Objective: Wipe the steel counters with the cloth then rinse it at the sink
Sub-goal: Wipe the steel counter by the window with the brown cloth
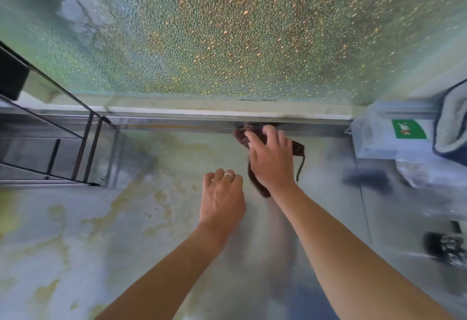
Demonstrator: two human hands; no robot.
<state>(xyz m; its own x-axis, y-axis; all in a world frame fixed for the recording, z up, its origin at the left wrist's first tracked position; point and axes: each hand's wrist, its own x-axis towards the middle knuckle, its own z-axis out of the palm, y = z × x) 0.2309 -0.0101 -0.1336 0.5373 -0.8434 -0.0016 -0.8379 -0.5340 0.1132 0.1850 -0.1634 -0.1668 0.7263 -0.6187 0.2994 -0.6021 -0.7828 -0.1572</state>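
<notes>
Forearms reach forward from the bottom edge, yours, over a steel counter (75, 231) streaked with yellowish residue. Your left hand (221, 199), ring on one finger, hovers or rests just above the steel with fingers loosely curled, its grip holding nothing. Just beyond it, your right hand (271, 159) presses flat on a dark brown cloth (298, 149), fingers spread over it (the grip lies on top rather than clenched). The cloth sits at the counter's back edge, against the raised steel lip below a pebbled glass wall (227, 29). You appear to be mid-wipe. Next, likely sweep left across the stained patch; no sink is in view.
</notes>
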